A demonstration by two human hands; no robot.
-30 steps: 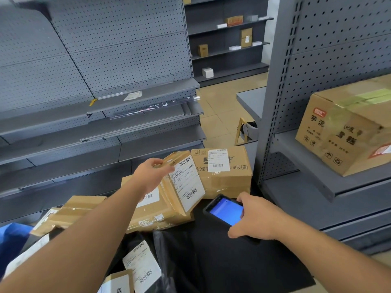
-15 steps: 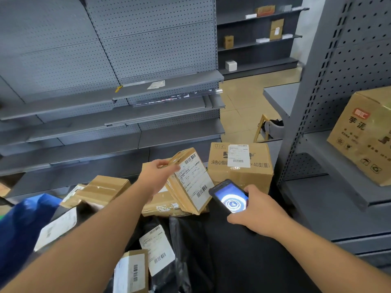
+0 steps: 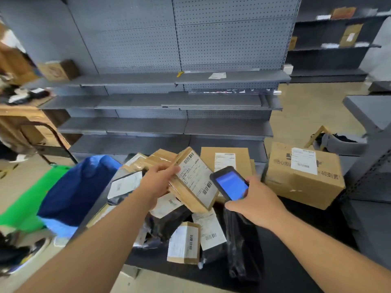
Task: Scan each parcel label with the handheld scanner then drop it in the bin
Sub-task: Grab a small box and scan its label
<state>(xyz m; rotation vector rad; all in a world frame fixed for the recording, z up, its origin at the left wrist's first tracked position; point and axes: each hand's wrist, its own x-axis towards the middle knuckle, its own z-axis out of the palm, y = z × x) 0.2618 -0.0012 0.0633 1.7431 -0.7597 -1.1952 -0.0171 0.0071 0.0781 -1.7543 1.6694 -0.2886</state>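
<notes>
Cardboard parcel, paper label; glossy scanner.

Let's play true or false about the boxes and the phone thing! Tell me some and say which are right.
1. The left hand holds a box with its label facing up. True.
2. The scanner screen is red. False: it is blue.
3. The right hand holds the scanner. True.
4. The big box on the right has no label. False: a white label sits on top.
5. The grey shelves behind are packed with boxes. False: they are mostly bare.
</notes>
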